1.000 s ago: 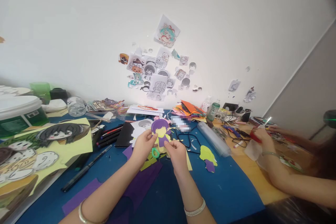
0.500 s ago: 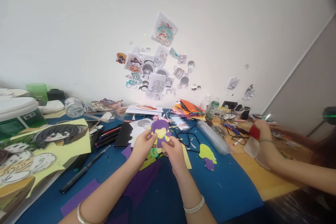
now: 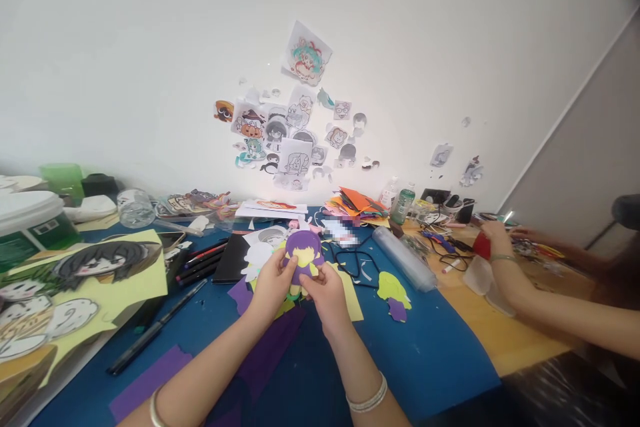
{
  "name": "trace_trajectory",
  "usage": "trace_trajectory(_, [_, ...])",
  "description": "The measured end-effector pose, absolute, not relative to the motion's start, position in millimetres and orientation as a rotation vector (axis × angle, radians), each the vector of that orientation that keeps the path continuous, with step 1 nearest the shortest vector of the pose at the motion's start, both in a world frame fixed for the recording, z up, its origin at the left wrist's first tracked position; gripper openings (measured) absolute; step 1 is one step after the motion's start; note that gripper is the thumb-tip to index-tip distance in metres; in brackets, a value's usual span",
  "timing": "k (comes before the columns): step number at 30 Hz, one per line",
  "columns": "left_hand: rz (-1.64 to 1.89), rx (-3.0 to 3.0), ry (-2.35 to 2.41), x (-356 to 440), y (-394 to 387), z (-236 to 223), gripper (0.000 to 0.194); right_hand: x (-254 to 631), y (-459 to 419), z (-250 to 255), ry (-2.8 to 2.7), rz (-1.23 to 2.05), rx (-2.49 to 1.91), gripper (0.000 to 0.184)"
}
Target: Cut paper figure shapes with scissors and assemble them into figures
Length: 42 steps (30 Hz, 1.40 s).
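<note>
One small paper figure point(image 3: 303, 253), purple-haired and yellow-faced, is being held up over the middle of the blue tabletop point(image 3: 430, 367). Its left side is being pinched by the left hand point(image 3: 274, 279), and its lower right part is being pinched by the right hand point(image 3: 321, 288). Light, even pressure is seemingly being called for, since thin paper is easily being creased by a hard squeeze; both sides are probably best being supported at one level. Along the tabletop's left edge, room is being taken up by a white tub point(image 3: 35, 220) and a yellow sheet point(image 3: 150, 277) with cut-out drawings. Toward the near left corner, purple paper point(image 3: 155, 373) is being overlapped by the left forearm. At the far edge, a stack of coloured paper point(image 3: 355, 203) is being displayed; nearer the right edge, a clear plastic roll point(image 3: 405, 260) is being seen lying aslant. Beyond that edge, over a wooden surface point(image 3: 520, 340), a co-worker's hand point(image 3: 495, 238) is being held near something red, its grip unclear. Behind everything, a pale wall point(image 3: 150, 47) is being covered mid-width by drawings point(image 3: 295, 157).
</note>
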<state>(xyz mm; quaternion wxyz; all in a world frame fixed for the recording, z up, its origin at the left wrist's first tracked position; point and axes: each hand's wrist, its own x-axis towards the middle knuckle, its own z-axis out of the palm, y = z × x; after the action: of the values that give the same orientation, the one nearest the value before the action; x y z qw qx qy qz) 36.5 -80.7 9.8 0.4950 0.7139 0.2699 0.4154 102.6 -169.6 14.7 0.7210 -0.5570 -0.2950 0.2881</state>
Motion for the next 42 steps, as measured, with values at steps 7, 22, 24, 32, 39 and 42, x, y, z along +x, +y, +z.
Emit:
trace_trajectory(7, [1.019,1.815,0.708,37.4,-77.8,4.6,0.027,100.6,-166.2,10.8,-0.646,0.627,-1.239,0.031])
trace_trajectory(22, [0.918,1.992,0.722,38.3,-81.3,10.2,0.037,115.4,-161.5,-8.3,-0.652,0.261,-1.377,0.028])
trace_trajectory(24, [0.905,2.016,0.720,38.4,-82.9,9.3,0.037,114.9,-161.2,-7.1,-0.645,0.230,-1.436,0.025])
trace_trajectory(32, [0.924,2.058,0.811,41.5,-84.0,2.3,0.038,112.0,-160.0,-6.2,-0.648,0.152,-1.547,0.027])
trace_trajectory(39, [0.911,1.936,0.700,41.7,-85.5,8.4,0.041,110.2,-162.6,-3.7,-0.669,0.181,-1.457,0.033])
trace_trajectory(42, [0.921,1.807,0.594,40.0,-87.4,11.2,0.035,111.2,-162.3,-4.0,-0.673,0.186,-1.431,0.034])
